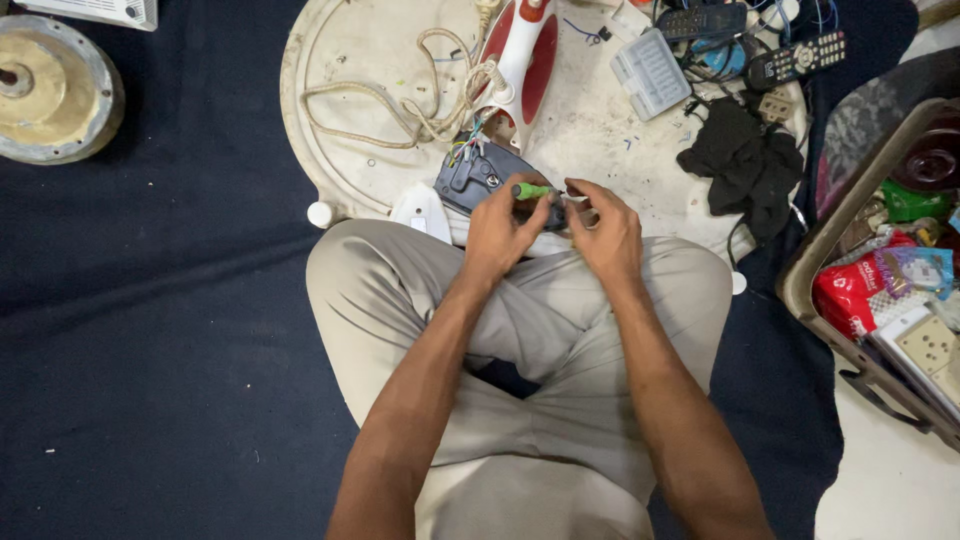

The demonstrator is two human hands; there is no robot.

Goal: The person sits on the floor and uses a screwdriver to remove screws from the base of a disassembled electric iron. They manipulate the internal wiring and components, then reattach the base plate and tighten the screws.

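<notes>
The person sits cross-legged on a dark blue floor covering [180,330], working over the near edge of a round, stained cream-coloured tray [350,60] that serves as a low table. The left hand [503,228] is closed around a small green-handled screwdriver [531,190], its handle poking out between thumb and forefinger and pointing toward the right hand [603,232]. The right hand is pinched narrow around something tiny at the screwdriver's tip; what it is cannot be made out. Just behind both hands, at the table's near edge, lies the dark grey plastic inner body of a dismantled clothes iron [478,172] with coloured wires showing, touching the red and white iron shell [522,55] that stretches toward the far edge. A beige braided power cord [400,105] loops across the left part of the table.

Further right sit a clear plastic compartment box [650,72], two black remote controls [760,40] and a crumpled black cloth [748,165].

As a judgement: the pinched piece could slip from the fingertips and vanish into the lap or dark covering, since it is held above the knees rather than over the table. The screwdriver tip could also jab a fingertip if pushed hard
</notes>
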